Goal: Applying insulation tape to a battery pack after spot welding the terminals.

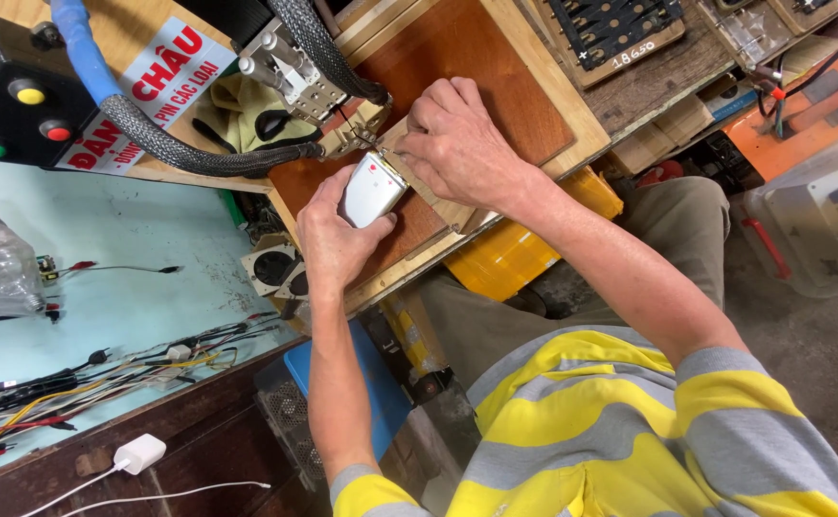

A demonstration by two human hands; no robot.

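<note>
My left hand (335, 237) grips a flat silver pouch battery cell (371, 189) and holds its top end up against the metal head of a spot welder (294, 72). My right hand (457, 144) rests on the brown wooden board (496, 67), its fingers pinched at the cell's upper edge next to the welder's tips (362, 134). Whether a small tab is between those fingers is too small to tell.
A black control box (7, 91) with red, yellow and green buttons sits at the far left. Braided hoses (180, 148) loop to the welder. Loose wires (74, 378) and a white charger (139, 452) lie on the pale blue bench. A wooden cell tray (615, 33) stands beyond the board.
</note>
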